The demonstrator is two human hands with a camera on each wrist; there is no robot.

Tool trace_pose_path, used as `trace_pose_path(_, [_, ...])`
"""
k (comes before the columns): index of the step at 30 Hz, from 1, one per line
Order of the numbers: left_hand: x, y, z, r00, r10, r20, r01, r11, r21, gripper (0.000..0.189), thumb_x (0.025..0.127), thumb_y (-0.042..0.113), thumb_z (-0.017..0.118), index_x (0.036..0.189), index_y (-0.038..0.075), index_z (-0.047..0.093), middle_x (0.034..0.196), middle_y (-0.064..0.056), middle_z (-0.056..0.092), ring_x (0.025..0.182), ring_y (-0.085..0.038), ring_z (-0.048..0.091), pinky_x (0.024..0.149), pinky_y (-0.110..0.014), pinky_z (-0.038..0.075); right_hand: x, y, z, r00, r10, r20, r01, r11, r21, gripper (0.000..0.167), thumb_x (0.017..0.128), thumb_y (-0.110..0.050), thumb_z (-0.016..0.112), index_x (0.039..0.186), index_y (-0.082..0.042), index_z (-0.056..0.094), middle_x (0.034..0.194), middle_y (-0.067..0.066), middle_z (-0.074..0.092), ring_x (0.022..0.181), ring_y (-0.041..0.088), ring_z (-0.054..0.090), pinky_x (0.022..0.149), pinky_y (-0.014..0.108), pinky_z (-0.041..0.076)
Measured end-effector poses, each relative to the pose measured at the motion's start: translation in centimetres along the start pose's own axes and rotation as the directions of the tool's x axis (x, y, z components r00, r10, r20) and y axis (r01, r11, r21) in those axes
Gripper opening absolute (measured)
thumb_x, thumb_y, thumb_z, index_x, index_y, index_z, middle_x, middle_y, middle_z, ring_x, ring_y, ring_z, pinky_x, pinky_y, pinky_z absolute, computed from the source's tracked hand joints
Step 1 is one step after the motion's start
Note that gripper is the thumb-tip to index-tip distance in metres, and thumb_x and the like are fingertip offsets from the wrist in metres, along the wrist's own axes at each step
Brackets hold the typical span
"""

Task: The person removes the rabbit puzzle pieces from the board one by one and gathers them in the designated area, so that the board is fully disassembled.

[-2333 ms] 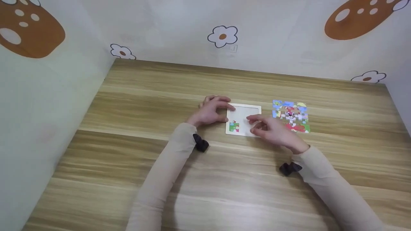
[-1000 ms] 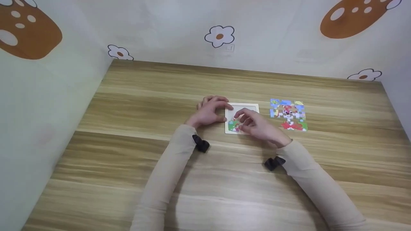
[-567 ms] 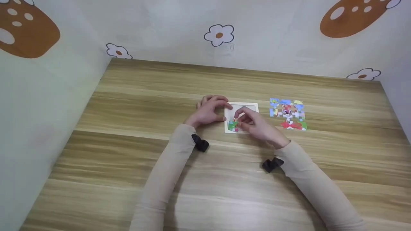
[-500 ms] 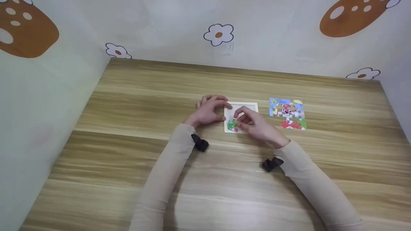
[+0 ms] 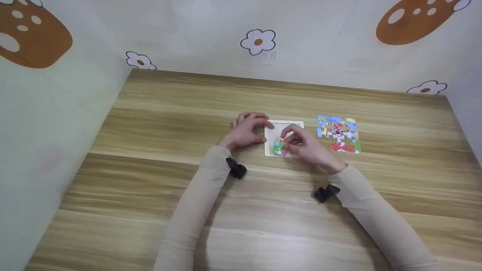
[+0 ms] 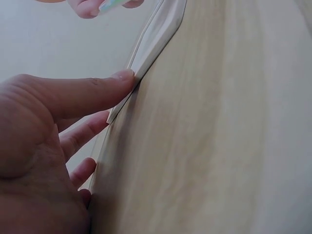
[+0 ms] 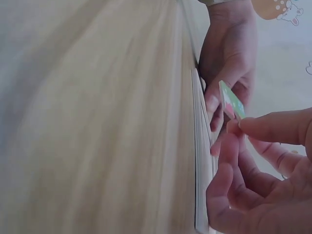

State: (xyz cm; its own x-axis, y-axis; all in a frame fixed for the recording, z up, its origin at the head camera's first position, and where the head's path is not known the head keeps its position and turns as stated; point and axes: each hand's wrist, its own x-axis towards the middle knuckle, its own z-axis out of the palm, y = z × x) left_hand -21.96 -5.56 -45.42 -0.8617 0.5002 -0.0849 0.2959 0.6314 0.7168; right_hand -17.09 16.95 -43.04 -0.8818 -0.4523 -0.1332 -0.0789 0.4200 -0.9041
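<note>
My right hand (image 5: 310, 148) pinches a green puzzle piece (image 5: 279, 148) with red and white marks between thumb and fingertips. In the right wrist view the puzzle piece (image 7: 231, 101) is tilted and lifted off the tray. Below it lies a shallow white puzzle tray (image 5: 267, 149) with a pale bare floor. My left hand (image 5: 246, 131) rests at the tray's left side, thumb against the rim and index finger at the upper left corner. In the left wrist view the thumb of my left hand (image 6: 78, 97) lies straight against the tray rim (image 6: 158, 44).
To the right of the tray lies a partly joined jigsaw (image 5: 338, 133) of a red and white cartoon animal, with gaps between some pieces. Both lie on a wood-grain table (image 5: 241, 210). Patterned walls (image 5: 203, 41) stand behind and at the sides.
The right hand has come left over the tray and taken up the green puzzle piece from its lower left corner. Lately it has shifted slightly right with it. The left hand has stayed put.
</note>
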Motion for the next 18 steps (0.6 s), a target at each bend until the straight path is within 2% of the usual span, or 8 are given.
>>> trace_pose_path(11, [-0.2, 0.2, 0.1, 1.0, 0.006, 0.015, -0.005, 1.0, -0.021, 0.038, 0.083, 0.017, 0.074, 0.12, 0.019, 0.066, 0.144, 0.003, 0.041, 0.135, -0.029, 0.015, 0.102, -0.052, 0.007, -1.9, 1.5, -4.2, 0.992, -0.103, -0.075, 0.099, 0.994, -0.056, 0.024, 0.087, 0.009, 0.06, 0.11, 0.005, 0.058, 0.099, 0.019, 0.064, 0.087, 0.022, 0.063, 0.073, 0.022, 0.047])
trace_pose_path(16, [-0.1, 0.2, 0.0, 1.0, 0.007, 0.022, -0.007, 1.0, -0.013, 0.039, 0.084, 0.018, 0.073, 0.122, 0.02, 0.065, 0.145, 0.004, 0.04, 0.135, -0.028, 0.015, 0.102, -0.051, 0.007, -2.5, 1.9, -5.9, 0.99, -0.085, -0.109, 0.077, 0.994, -0.083, 0.022, 0.088, 0.007, 0.061, 0.11, 0.006, 0.058, 0.095, 0.019, 0.065, 0.081, 0.014, 0.064, 0.071, 0.021, 0.049])
trace_pose_path(18, [-0.1, 0.2, -0.1, 1.0, 0.008, 0.017, -0.008, 1.0, -0.018, 0.039, 0.083, 0.018, 0.073, 0.122, 0.02, 0.065, 0.144, 0.004, 0.041, 0.135, -0.027, 0.014, 0.102, -0.051, 0.006, -2.7, 1.9, -6.6, 0.99, -0.059, -0.125, 0.049, 0.995, -0.085, 0.022, 0.088, 0.006, 0.06, 0.111, 0.007, 0.057, 0.092, 0.018, 0.064, 0.077, 0.012, 0.062, 0.066, 0.021, 0.049])
